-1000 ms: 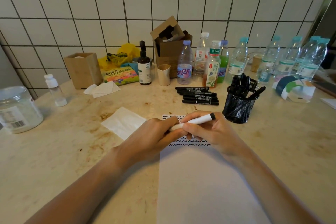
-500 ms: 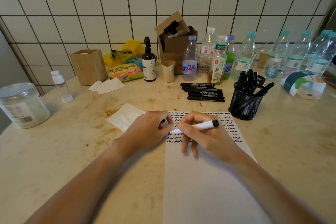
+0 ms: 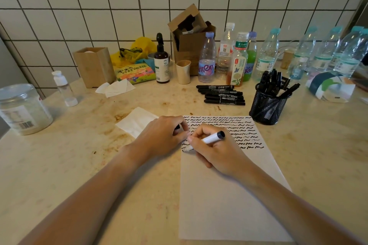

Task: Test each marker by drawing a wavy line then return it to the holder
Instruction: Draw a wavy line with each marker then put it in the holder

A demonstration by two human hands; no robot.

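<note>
Head view – white marker [image 3: 211, 138], black end, uncapped

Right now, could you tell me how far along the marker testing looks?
Well along: the paper already carries many rows of wavy lines across its top. In hand: the right hand holds a white marker with its tip at the sheet's left edge, while the left hand grips what looks like its cap. Left: black markers lying on the table, untested or not, are not yet in the holder.
</note>
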